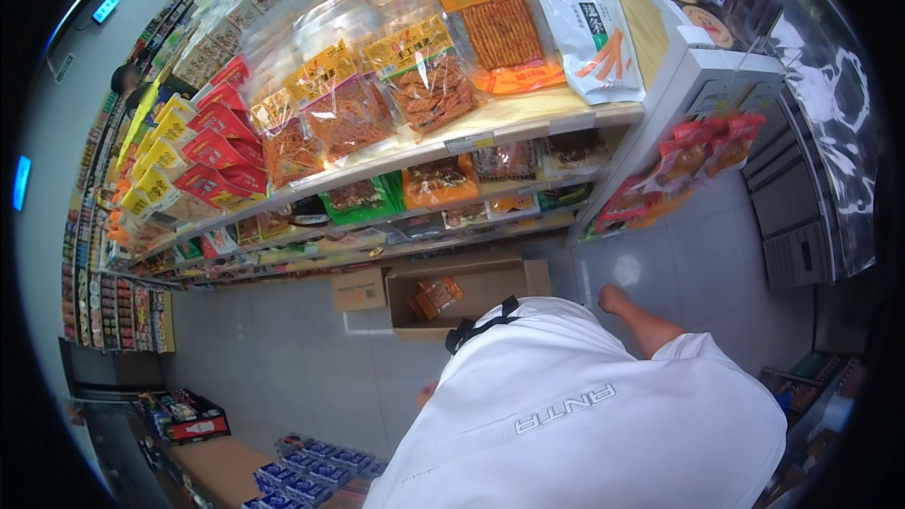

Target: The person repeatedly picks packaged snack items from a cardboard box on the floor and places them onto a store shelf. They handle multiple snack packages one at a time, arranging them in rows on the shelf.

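At the side of the white shirt (636,424), my right hand (612,298) hangs over the tiled floor with its fingers curled. It appears to touch nothing, though its palm side is hidden. Only a sliver of my left hand (427,394) shows past the shirt's other edge; its fingers cannot be seen. Before me on the floor is an open cardboard box (488,279) with a few orange snack packets (440,295) in it. Above it, a shelf (551,113) carries clear-fronted bags of spicy snacks (428,78) and a white snack bag (590,28).
A closed carton (359,289) adjoins the open box. Red snack packs (686,152) hang from the shelf's end panel, opposite a grey appliance (795,247). Blue-packaged goods (311,474) are stacked behind at lower left. Another person (134,85) is far down the aisle.
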`<state>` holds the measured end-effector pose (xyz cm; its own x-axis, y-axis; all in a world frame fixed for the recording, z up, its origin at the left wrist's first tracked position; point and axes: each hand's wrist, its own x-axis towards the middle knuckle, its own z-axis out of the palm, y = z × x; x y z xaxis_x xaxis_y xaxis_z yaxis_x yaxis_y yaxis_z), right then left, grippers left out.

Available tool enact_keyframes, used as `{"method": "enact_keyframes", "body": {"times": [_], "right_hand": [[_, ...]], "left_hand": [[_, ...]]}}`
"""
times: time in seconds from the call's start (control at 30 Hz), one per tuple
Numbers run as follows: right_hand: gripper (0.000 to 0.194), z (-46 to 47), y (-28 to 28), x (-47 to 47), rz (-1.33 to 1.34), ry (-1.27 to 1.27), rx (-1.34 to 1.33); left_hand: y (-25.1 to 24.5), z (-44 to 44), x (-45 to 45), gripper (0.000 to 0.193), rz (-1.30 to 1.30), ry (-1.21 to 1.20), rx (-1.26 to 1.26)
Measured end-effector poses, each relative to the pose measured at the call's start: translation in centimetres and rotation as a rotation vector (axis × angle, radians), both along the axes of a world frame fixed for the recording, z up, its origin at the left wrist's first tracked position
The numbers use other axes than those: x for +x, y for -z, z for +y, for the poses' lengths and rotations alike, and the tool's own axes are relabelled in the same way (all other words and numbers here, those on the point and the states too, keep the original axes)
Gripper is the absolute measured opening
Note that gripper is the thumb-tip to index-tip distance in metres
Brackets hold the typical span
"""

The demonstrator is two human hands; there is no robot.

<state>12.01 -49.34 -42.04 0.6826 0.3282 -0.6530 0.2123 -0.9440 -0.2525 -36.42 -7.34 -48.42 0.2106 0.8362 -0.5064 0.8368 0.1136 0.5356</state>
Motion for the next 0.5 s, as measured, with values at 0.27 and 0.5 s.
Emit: {"method": "enact_keyframes", "body": {"times": [0.27,0.5], "right_hand": [[0.019,-0.7,-1.0,0.4,0.168,0.553,0.146],[0.020,5.5,-1.4,0.8,0.205,0.570,0.499]], "left_hand": [[1.6,-0.3,0.2,0.035,-0.120,-0.024,-0.038],[2.0,-1.8,-1.4,0.037,-0.079,0.024,-0.043]]}}
